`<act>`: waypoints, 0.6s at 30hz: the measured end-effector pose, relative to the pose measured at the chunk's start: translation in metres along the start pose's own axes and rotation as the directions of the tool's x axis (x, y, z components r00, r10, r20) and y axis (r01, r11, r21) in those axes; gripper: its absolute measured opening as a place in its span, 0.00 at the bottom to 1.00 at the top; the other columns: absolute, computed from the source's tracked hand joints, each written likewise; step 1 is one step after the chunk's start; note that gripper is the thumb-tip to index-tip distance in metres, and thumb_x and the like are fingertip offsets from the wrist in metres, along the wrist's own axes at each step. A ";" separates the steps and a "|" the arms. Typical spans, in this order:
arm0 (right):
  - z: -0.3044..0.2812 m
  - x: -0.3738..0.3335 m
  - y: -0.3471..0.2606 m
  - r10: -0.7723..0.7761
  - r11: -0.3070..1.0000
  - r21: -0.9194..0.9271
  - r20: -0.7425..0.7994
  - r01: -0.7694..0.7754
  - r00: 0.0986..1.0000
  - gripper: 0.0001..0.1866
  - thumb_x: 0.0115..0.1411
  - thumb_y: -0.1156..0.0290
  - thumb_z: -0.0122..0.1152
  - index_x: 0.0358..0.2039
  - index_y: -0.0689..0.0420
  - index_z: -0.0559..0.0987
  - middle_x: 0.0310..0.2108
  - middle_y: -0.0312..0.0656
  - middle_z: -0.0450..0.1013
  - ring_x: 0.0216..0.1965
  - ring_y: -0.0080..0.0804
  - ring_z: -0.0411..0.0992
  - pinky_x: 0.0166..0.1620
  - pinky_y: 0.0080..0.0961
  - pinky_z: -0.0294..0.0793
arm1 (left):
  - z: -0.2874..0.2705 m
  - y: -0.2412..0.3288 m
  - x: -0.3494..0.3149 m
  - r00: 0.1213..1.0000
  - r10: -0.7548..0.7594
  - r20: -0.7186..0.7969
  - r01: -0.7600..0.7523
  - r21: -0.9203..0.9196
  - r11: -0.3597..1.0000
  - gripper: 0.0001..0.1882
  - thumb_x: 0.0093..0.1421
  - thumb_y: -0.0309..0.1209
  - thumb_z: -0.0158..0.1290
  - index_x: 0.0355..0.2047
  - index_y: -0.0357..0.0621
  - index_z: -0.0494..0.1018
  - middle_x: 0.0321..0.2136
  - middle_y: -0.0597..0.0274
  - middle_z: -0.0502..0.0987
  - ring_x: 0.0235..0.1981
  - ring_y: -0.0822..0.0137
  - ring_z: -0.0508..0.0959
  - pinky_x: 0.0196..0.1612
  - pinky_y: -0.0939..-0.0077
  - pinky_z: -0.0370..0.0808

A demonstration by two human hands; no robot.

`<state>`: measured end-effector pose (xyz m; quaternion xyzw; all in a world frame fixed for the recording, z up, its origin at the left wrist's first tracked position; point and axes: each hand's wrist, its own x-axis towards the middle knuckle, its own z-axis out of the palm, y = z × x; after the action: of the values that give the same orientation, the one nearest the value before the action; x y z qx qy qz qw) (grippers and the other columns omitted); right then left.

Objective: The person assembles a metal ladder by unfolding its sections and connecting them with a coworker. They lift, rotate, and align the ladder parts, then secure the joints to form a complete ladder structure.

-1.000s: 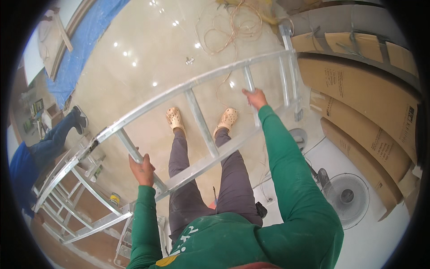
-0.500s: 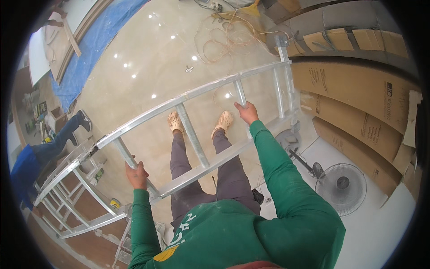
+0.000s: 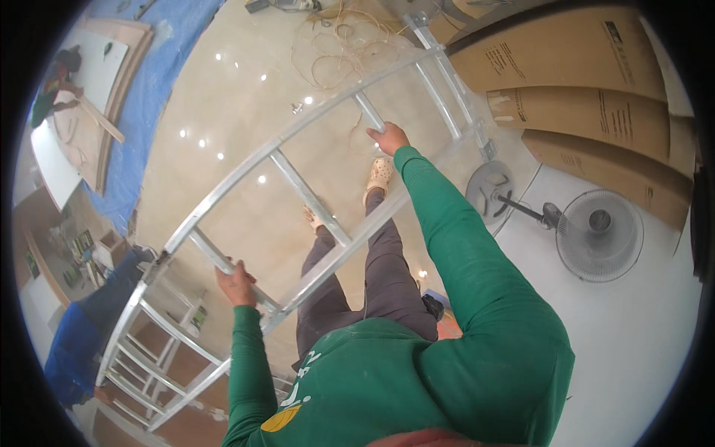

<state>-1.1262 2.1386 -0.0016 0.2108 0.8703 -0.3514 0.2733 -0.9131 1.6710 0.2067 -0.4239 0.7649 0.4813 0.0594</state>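
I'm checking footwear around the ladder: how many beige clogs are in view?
2: the left clog, partly hidden behind a ladder rung, and the right clog, higher and farther right in the picture. Any others may be hidden.

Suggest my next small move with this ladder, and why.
Perhaps ease the ladder's right end slightly away from the grey fan base: in this view they appear close, with cardboard boxes beside them. Your left hand and right hand each grip a rung, so you can likely steer it.
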 end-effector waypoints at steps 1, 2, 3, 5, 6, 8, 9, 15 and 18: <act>0.001 -0.004 0.001 -0.008 1.000 -0.010 0.002 0.008 1.000 0.32 0.60 0.42 0.66 0.40 0.65 0.82 0.36 0.56 0.81 0.41 0.53 0.80 0.46 0.44 0.77 | 0.000 -0.003 -0.004 1.000 0.014 0.022 -0.013 -0.020 1.000 0.21 0.61 0.26 0.55 0.52 0.31 0.65 0.29 0.56 0.72 0.14 0.68 0.72 0.17 0.73 0.72; 0.002 -0.006 0.002 -0.008 1.000 -0.005 -0.011 0.008 1.000 0.32 0.60 0.43 0.65 0.42 0.65 0.82 0.38 0.57 0.81 0.43 0.55 0.79 0.47 0.45 0.77 | 0.002 -0.006 -0.005 0.997 0.037 0.068 -0.033 -0.060 0.998 0.21 0.61 0.26 0.55 0.52 0.31 0.64 0.29 0.56 0.72 0.14 0.68 0.72 0.18 0.72 0.72; 0.003 -0.016 0.005 -0.033 0.999 0.012 -0.023 0.033 0.999 0.31 0.61 0.44 0.65 0.43 0.65 0.81 0.40 0.59 0.80 0.45 0.57 0.79 0.49 0.47 0.76 | -0.001 -0.008 -0.010 0.997 0.047 0.061 -0.043 -0.064 0.997 0.21 0.61 0.26 0.55 0.51 0.32 0.64 0.28 0.57 0.72 0.14 0.68 0.72 0.18 0.72 0.72; 0.007 -0.036 0.013 -0.035 0.999 0.009 -0.084 0.036 0.996 0.30 0.61 0.44 0.65 0.43 0.63 0.81 0.37 0.57 0.80 0.41 0.55 0.79 0.46 0.46 0.77 | -0.008 -0.014 -0.019 0.996 0.034 0.088 -0.027 -0.082 0.996 0.20 0.61 0.27 0.56 0.51 0.34 0.64 0.28 0.57 0.71 0.14 0.68 0.72 0.17 0.72 0.72; 0.006 -0.045 0.019 0.013 1.000 -0.023 -0.117 -0.016 0.993 0.29 0.61 0.45 0.66 0.42 0.62 0.82 0.32 0.54 0.81 0.34 0.51 0.80 0.41 0.43 0.79 | -0.012 -0.017 -0.024 0.995 0.011 0.100 -0.002 -0.093 0.996 0.20 0.61 0.27 0.56 0.51 0.34 0.64 0.28 0.57 0.71 0.14 0.68 0.73 0.17 0.72 0.72; 0.003 -0.055 0.034 0.098 0.971 0.215 0.061 -0.109 0.993 0.27 0.59 0.45 0.69 0.39 0.62 0.81 0.26 0.47 0.77 0.26 0.41 0.76 0.34 0.39 0.77 | -0.020 -0.024 -0.032 0.993 -0.042 0.108 0.050 -0.074 0.996 0.20 0.61 0.27 0.57 0.51 0.35 0.65 0.28 0.57 0.71 0.14 0.68 0.73 0.17 0.72 0.72; 0.001 -0.054 0.042 0.078 0.932 0.337 0.174 -0.133 0.982 0.27 0.59 0.46 0.70 0.37 0.61 0.81 0.23 0.43 0.76 0.21 0.36 0.74 0.30 0.36 0.76 | -0.022 -0.029 -0.033 0.994 -0.052 0.097 0.057 -0.053 0.997 0.20 0.61 0.27 0.57 0.51 0.35 0.65 0.28 0.57 0.72 0.14 0.68 0.73 0.17 0.72 0.72; -0.021 -0.049 0.058 0.256 0.922 0.250 0.180 -0.296 0.950 0.27 0.53 0.51 0.77 0.39 0.63 0.78 0.28 0.39 0.73 0.27 0.31 0.72 0.29 0.33 0.75 | -0.018 -0.044 -0.032 0.991 0.129 -0.030 -0.116 0.273 0.955 0.20 0.61 0.35 0.61 0.49 0.38 0.72 0.34 0.48 0.79 0.32 0.49 0.81 0.38 0.54 0.77; -0.052 -0.056 0.041 0.266 0.904 0.281 0.220 -0.323 0.938 0.19 0.57 0.59 0.75 0.31 0.60 0.76 0.21 0.36 0.69 0.19 0.27 0.68 0.23 0.28 0.70 | -0.001 -0.039 -0.019 0.986 0.135 -0.095 -0.122 0.127 0.984 0.20 0.58 0.34 0.60 0.49 0.40 0.72 0.35 0.37 0.79 0.39 0.34 0.79 0.42 0.50 0.77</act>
<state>-1.0774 2.1939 0.0441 0.3490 0.7337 -0.4567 0.3624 -0.8732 1.6747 0.1894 -0.3935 0.8205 0.4145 0.0142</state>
